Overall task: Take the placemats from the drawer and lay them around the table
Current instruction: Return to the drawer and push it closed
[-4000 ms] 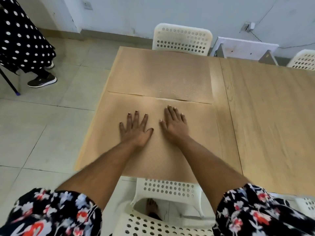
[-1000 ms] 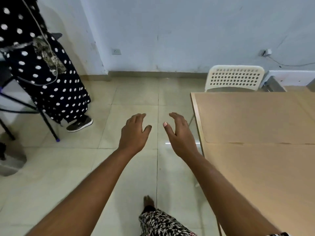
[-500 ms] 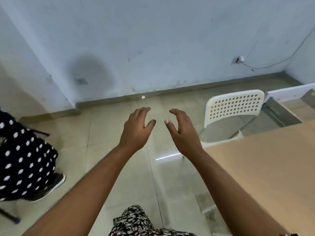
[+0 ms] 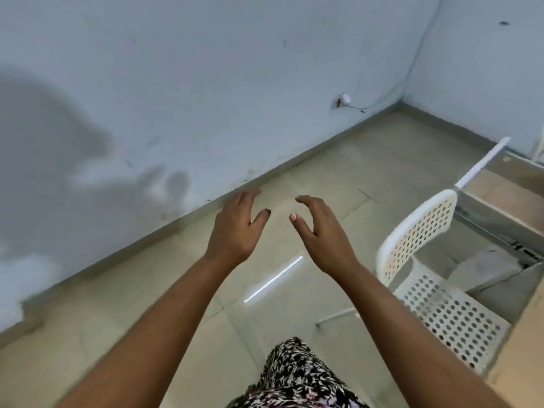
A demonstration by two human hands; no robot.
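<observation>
both hands are raised over bare floor tiles, apart from each other. the left hand (image 4: 235,231) and the right hand (image 4: 323,240) are each half open, fingers loosely curled, and neither is carrying anything. a white perforated chair (image 4: 435,275) stands at about three o'clock from the right hand, near the forearm. the likely risk is bumping that chair with the right arm or hip while moving past, since the view is tilted. no placemats are visible here. what looks like an open drawer (image 4: 500,207) (contents unclear) lies at about two o'clock, well apart from both hands, beyond the chair.
</observation>
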